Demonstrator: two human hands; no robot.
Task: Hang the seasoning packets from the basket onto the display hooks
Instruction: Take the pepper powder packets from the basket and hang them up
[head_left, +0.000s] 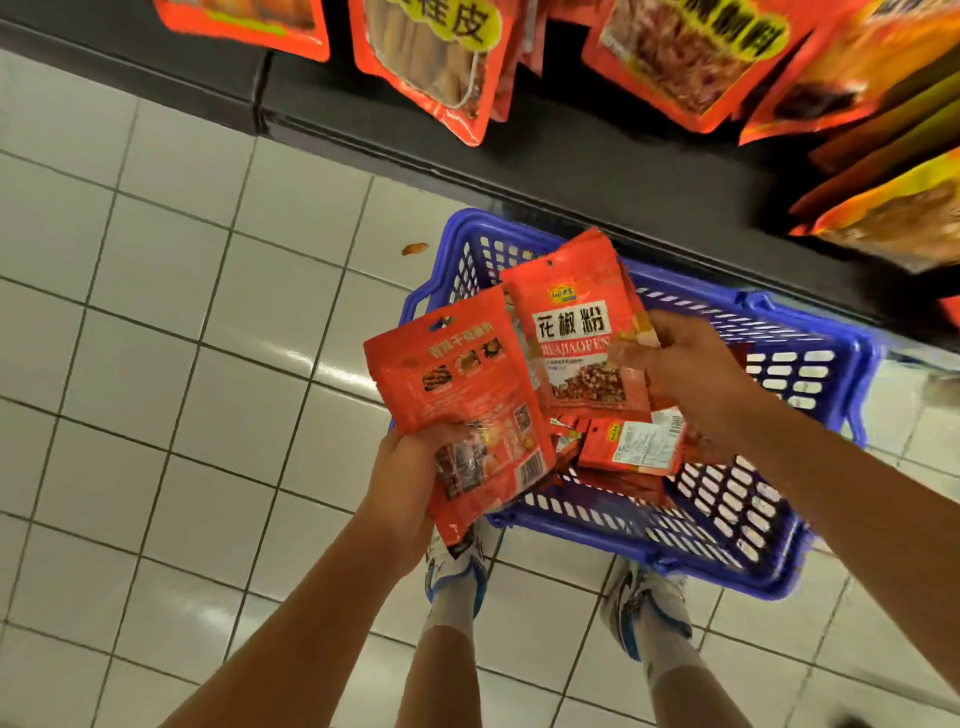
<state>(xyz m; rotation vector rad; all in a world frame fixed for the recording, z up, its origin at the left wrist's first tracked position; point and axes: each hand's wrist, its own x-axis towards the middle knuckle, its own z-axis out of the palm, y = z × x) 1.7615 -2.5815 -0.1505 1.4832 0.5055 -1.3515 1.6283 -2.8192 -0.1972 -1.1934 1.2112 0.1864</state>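
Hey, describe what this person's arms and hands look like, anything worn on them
Both forearms are bare right to the picture's edge: no sleeves, gloves, watch or bracelets show. The left hand and right hand show no visible rings. The picture is slightly blurred, so fine details such as nails cannot be made out.

Hanging packets (431, 57) are cropped above; display hooks stay unseen.

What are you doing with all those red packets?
A person stands over a blue basket on the tiled floor. The left hand grips one red packet, and the right hand holds a stack of packets. More lie in the basket. Other packets hang on the display above; none of these is hung yet.
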